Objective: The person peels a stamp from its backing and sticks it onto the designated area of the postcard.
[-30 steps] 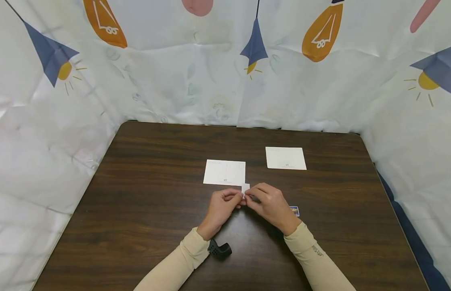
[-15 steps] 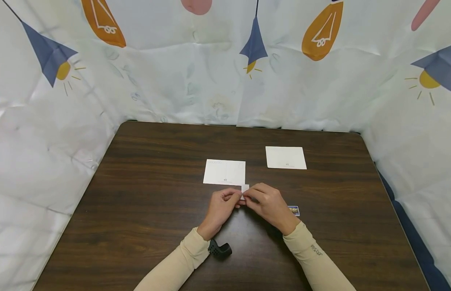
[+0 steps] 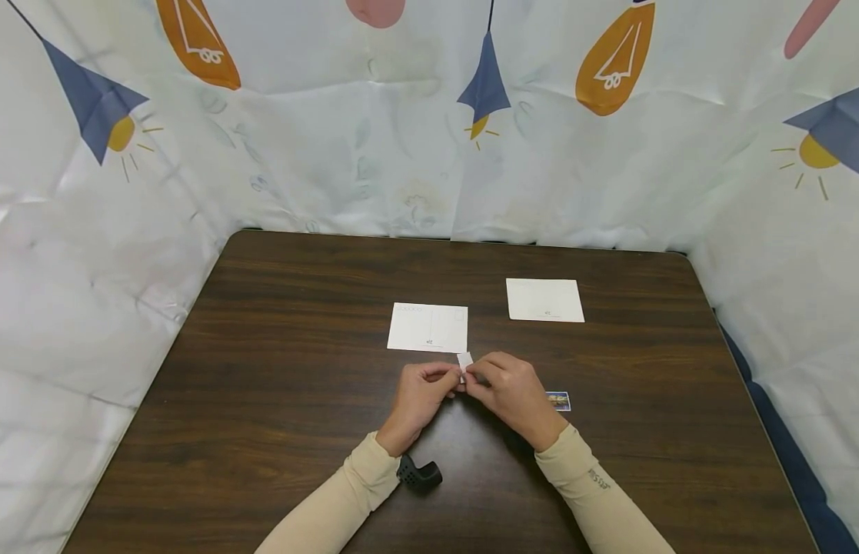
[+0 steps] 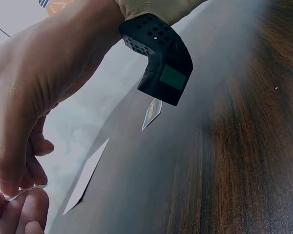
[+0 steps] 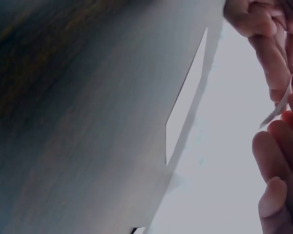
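Observation:
Over the middle of the table, the left hand (image 3: 418,400) and right hand (image 3: 510,394) meet with their fingertips on a small white paper slip (image 3: 465,359). Thumb and fingers of both hands pinch it; its lower part is hidden behind them. In the left wrist view the slip (image 4: 25,191) shows as a thin, slightly bent edge between the fingers. The right wrist view shows the slip (image 5: 279,108) edge-on too. Just beyond the fingertips lies a white postcard (image 3: 427,327) with faint printed marks. A small blue-and-yellow picture stamp (image 3: 560,401) lies right of the right hand, partly covered by it.
A second white postcard (image 3: 545,300) lies farther back to the right on the dark wooden table (image 3: 297,369). A black wrist device (image 3: 420,475) sits at the left sleeve. Behind the table hangs a white patterned cloth (image 3: 401,154).
The slip has tilted, its top leaning a little to the left. The right hand has shifted slightly, uncovering a bit more of the stamp. The left hand has hardly moved.

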Motion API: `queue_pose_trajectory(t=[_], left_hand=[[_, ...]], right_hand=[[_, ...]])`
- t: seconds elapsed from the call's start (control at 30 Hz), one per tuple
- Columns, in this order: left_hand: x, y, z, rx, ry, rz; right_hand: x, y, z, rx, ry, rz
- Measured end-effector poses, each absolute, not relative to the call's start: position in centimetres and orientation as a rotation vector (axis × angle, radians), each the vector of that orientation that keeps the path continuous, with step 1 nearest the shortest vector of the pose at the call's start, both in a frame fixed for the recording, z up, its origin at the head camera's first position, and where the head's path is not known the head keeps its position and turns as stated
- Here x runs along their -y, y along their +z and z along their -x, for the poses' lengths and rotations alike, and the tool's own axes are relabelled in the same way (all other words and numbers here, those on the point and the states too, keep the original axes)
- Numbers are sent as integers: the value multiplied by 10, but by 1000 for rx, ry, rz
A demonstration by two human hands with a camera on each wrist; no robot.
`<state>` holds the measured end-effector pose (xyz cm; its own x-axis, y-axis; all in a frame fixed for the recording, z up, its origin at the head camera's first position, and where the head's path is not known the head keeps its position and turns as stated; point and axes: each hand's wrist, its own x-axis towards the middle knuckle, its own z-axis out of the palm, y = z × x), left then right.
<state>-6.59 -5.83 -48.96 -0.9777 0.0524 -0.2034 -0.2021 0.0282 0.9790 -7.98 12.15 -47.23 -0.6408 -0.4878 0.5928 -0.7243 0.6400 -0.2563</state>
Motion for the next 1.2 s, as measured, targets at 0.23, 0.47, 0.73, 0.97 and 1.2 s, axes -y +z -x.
queue_pose_trajectory(t=[0.23,0.47,0.73,0.97,1.2], left_hand=[[58,-487,66,-2140,2026,192],[56,-487,66,-2160,2017,234],[57,-487,66,-2181,1999,205],[56,-488,66,-2233,1973,193],[57,-487,66,-2285,1961,149]], right_hand=[[-114,-474,76,2391,532,-931],[-112,-475,75,2401,459,-935],[-113,-477,77,2381,467,-960],[-114,-481,78,2376,492,-948],[-117,-482,80,2369,706,-934]])
